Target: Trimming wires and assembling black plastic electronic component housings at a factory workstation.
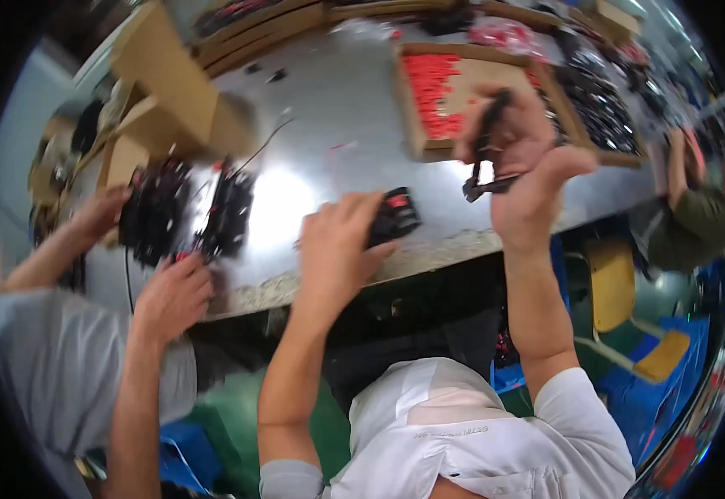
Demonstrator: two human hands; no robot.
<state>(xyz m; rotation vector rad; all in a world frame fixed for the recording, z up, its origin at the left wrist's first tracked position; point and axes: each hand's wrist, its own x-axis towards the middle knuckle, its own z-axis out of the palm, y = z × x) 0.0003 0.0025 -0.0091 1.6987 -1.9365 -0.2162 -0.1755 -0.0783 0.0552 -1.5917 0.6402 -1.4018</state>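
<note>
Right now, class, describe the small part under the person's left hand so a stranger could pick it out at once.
Start at the shiny metal table and follow its near edge to the middle. There the left hand presses on a small black block with a red patch. It lies alone, apart from the black bundles that a neighbour's hands handle further left, and it is chunkier than the thin black piece in the right hand.

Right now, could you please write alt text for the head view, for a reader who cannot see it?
Over a shiny metal table, the person's left hand rests on a small black-and-red part while the right hand grips a black tool. A co-worker's hands handle black parts at left.
</note>
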